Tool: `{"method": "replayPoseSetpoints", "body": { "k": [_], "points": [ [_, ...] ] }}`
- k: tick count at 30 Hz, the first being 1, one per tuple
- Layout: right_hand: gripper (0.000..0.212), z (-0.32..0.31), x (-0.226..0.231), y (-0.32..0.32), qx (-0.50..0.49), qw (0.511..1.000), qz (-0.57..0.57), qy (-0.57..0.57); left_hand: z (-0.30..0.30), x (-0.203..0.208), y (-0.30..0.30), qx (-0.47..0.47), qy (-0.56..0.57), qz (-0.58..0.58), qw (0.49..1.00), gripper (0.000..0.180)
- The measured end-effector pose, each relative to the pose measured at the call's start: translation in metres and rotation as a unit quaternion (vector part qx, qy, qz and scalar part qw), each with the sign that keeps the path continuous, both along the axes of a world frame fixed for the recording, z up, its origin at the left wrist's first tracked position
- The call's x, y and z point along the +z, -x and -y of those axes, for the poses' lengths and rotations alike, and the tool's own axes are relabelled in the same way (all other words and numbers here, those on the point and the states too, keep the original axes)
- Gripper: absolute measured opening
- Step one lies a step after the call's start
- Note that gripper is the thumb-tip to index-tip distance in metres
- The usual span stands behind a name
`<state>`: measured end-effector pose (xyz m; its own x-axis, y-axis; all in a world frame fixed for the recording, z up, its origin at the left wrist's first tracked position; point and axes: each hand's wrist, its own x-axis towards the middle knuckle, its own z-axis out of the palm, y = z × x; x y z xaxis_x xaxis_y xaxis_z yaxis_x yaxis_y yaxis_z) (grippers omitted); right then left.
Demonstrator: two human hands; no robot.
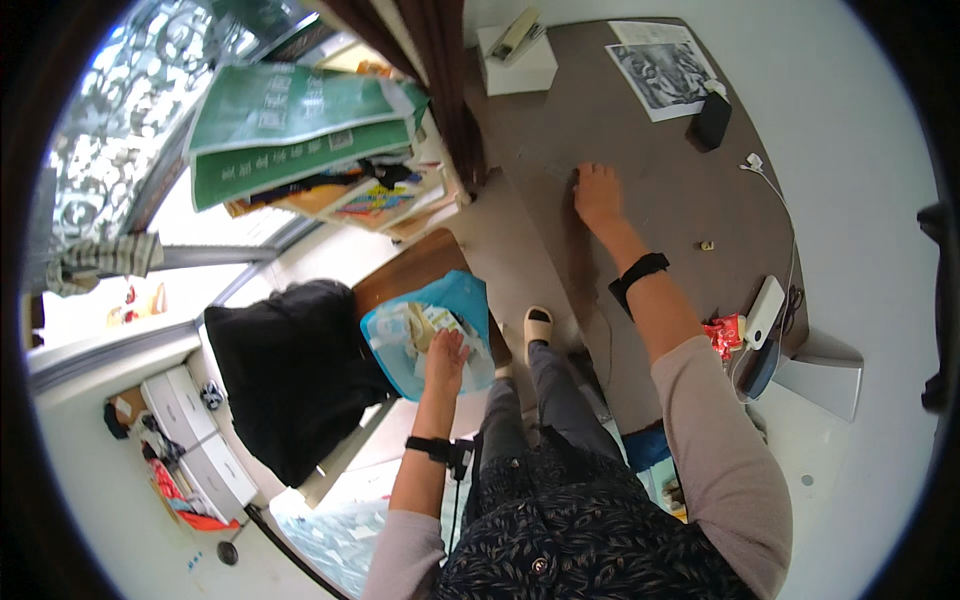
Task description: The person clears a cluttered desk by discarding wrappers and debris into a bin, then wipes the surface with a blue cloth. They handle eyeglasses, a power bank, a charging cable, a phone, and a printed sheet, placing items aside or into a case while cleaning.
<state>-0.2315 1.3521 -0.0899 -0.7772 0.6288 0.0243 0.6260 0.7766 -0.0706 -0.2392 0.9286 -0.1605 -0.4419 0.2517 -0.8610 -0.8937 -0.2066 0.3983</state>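
Note:
My left hand [447, 360] hangs over a light-blue plastic bin [385, 365], its fingers apart and nothing visible in them. Crumpled pale paper and packaging [425, 325] lie inside the bin, just beyond my fingertips. On the brown desk [660, 190] to the right, my right hand [600, 195] rests palm down, fingers slightly bent with the tips at the surface. I make out no object under it, though the palm side is hidden. A small yellowish piece [707, 245] lies on the desk, right of my right forearm.
A stapler [517, 38] sits on a white box [517, 70] at the desk's far end. Near the wall are a printed picture [660, 75], a black case [711, 120] and a red packet [724, 335]. Left stand a shelf with green bags [290, 150] and a black-draped chair [290, 370].

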Motion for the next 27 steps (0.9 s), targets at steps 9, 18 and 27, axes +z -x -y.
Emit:
{"method": "replayPoseSetpoints", "body": {
  "k": [9, 18, 27],
  "points": [
    [0.014, 0.013, 0.004, -0.051, -0.094, 0.938, -0.249, 0.223, -0.065, 0.057, 0.009, -0.127, -0.009, -0.063, 0.990, 0.049],
    [0.023, 0.051, -0.006, -0.271, -0.324, 0.825, -0.354, 0.299, -0.108, 0.105, -0.010, -0.331, -0.070, -0.125, 0.933, 0.053],
    [0.051, 0.087, -0.006, -0.238, -0.292, 0.863, -0.282, 0.301, -0.155, 0.120, -0.073, -0.454, -0.099, -0.159, 0.871, 0.052]
  ]
}}
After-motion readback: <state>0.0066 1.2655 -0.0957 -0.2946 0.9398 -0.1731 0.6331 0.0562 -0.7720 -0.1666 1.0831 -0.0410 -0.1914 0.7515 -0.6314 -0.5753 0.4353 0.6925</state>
